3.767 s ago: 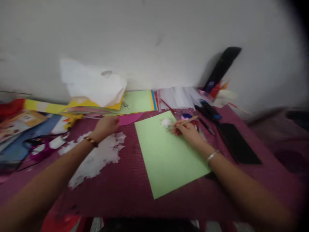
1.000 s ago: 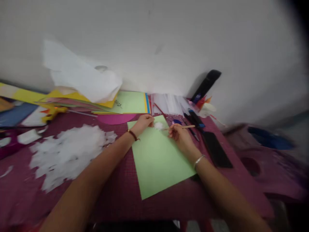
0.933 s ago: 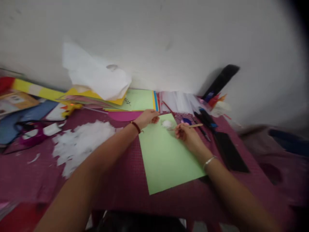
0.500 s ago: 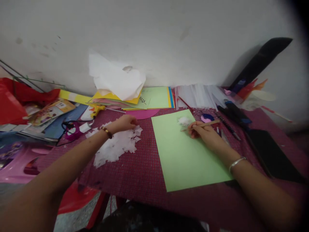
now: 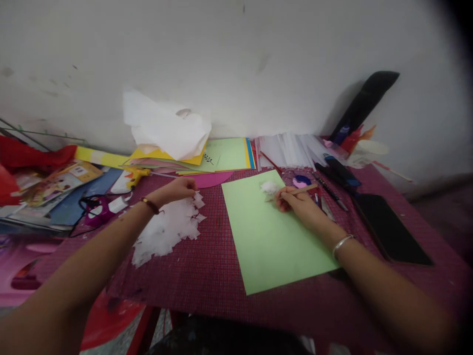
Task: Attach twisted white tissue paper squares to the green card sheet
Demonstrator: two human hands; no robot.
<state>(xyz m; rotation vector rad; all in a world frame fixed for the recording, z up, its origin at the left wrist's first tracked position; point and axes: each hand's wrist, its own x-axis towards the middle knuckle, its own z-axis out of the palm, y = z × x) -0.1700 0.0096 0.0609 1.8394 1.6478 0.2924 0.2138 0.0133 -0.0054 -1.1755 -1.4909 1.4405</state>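
"Maroon checked cloth (image 5: pixel 207 281) underneath, pale wall (image 5: pixel 236 74) behind. And the fingers?"

"Right hand (image 5: pixel 291 201) pinches a wooden stick (image 5: pixel 310 188), beside the white tuft (image 5: pixel 269 187) on the green sheet (image 5: pixel 284 246); left hand (image 5: pixel 177 190) curls at the scrap pile (image 5: pixel 166 229), its grip unclear."

"Which step?"

"Likely picking a scrap; next calls for separating one piece lightly and bringing it to the tuft."

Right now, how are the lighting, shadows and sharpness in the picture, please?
Head view: dim light, with no strong glare on the green sheet; a soft shadow on the wall beside the leaning black object. Head view, upper right corner: nearly black. Head view, white scraps: pale and soft, so many pieces blend together.
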